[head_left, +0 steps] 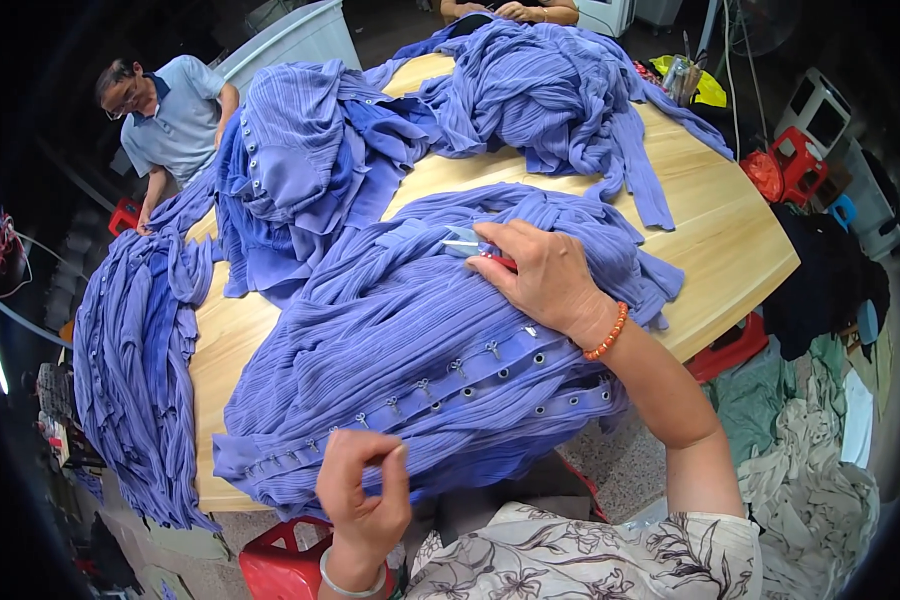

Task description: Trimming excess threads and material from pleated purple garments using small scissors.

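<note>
A purple ribbed garment (370,330) lies spread across the near side of the wooden table. Along its near edge runs a band (450,385) with a row of metal hooks and eyelets. My right hand (545,275) rests over the cloth, closed around small snips (460,243) with pale blades and a red part at the palm. The snips' blades point left, over a fold. Lower and to the left, my left hand (365,490) is raised by the garment's near edge, thumb and index finger pinched into a loop. What they pinch, if anything, is too small to tell.
More purple garments are heaped at the far left (285,150), the far middle (535,90) and over the left edge (135,370). A person (175,110) works at left; another's hands (515,12) show at the far edge. A red stool (280,560) stands below.
</note>
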A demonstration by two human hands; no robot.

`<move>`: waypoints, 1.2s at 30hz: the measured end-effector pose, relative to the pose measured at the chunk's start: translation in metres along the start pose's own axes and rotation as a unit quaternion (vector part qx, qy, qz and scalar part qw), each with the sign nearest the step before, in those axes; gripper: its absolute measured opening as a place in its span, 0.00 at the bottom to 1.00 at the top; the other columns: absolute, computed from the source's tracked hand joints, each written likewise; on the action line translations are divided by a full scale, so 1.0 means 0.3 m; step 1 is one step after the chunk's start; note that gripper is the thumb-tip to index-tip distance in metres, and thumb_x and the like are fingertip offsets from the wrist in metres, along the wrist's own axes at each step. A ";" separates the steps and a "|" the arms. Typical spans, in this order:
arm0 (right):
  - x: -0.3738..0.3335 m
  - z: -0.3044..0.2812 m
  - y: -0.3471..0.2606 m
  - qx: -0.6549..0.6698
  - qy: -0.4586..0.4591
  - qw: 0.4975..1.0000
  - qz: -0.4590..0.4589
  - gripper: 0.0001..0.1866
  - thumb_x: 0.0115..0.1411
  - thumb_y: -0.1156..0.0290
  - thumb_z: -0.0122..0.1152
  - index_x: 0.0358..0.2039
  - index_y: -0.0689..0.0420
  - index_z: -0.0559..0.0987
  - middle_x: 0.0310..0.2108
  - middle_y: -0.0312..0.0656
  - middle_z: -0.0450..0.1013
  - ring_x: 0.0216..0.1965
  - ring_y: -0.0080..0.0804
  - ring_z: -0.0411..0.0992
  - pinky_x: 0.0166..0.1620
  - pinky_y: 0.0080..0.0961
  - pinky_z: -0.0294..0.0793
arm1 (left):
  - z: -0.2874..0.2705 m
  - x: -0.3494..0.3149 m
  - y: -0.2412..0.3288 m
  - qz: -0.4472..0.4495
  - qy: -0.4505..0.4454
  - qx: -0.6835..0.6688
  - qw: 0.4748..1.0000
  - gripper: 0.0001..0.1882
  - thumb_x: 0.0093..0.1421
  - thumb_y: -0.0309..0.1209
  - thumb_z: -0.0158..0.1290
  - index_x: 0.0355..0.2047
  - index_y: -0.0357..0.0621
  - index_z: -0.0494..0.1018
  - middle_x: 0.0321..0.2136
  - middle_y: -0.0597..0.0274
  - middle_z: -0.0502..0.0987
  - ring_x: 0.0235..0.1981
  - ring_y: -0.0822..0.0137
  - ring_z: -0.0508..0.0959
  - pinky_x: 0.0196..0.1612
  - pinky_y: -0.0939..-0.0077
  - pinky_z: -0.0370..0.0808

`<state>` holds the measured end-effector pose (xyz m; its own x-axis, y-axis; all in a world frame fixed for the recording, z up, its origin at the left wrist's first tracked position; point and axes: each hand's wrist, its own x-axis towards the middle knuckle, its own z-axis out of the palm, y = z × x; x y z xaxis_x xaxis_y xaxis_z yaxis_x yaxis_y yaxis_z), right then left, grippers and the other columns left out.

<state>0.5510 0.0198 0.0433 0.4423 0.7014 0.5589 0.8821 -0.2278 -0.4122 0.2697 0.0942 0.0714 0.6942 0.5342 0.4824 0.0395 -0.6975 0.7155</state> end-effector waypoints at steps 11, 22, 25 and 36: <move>0.002 0.006 -0.001 0.009 0.003 1.000 0.002 0.20 0.58 0.56 0.66 0.46 0.55 0.80 0.34 0.43 0.78 0.31 0.44 0.79 0.33 0.37 0.79 | 0.167 0.113 -0.042 0.109 -0.020 0.244 0.964 0.15 0.50 0.25 0.65 0.38 0.43 0.76 0.33 0.58 0.70 0.34 0.57 0.69 0.39 0.63 0.64; 0.000 -0.011 -0.001 0.020 -0.001 1.000 0.009 0.20 0.57 0.60 0.69 0.46 0.56 0.80 0.35 0.43 0.79 0.31 0.42 0.79 0.34 0.32 0.78 | 0.119 0.090 -0.045 0.023 -0.031 -0.022 0.999 0.07 0.56 0.14 0.55 0.33 0.38 0.74 0.35 0.57 0.77 0.34 0.67 0.73 0.39 0.76 0.70; -0.008 -0.029 0.002 0.031 0.033 0.999 -0.013 0.20 0.58 0.57 0.67 0.47 0.54 0.80 0.33 0.42 0.77 0.28 0.43 0.78 0.31 0.34 0.78 | 0.117 0.087 -0.047 0.026 -0.036 -0.031 0.999 0.06 0.57 0.15 0.55 0.33 0.37 0.74 0.36 0.57 0.78 0.34 0.69 0.73 0.38 0.78 0.69; -0.249 -0.201 -0.177 0.066 -0.065 0.989 -0.114 0.27 0.51 0.62 0.73 0.52 0.55 0.79 0.22 0.36 0.67 0.18 0.30 0.68 0.22 0.27 0.67 | 0.111 0.066 -0.064 -0.013 -0.057 -0.081 0.995 0.05 0.61 0.17 0.52 0.36 0.38 0.72 0.38 0.57 0.76 0.35 0.72 0.71 0.38 0.80 0.68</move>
<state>0.4808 -0.0613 0.0670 0.2025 0.8077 0.5538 0.9238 0.0301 -0.3817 0.3067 0.1023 0.0502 0.7712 0.4873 0.4096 -0.0521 -0.5930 0.8035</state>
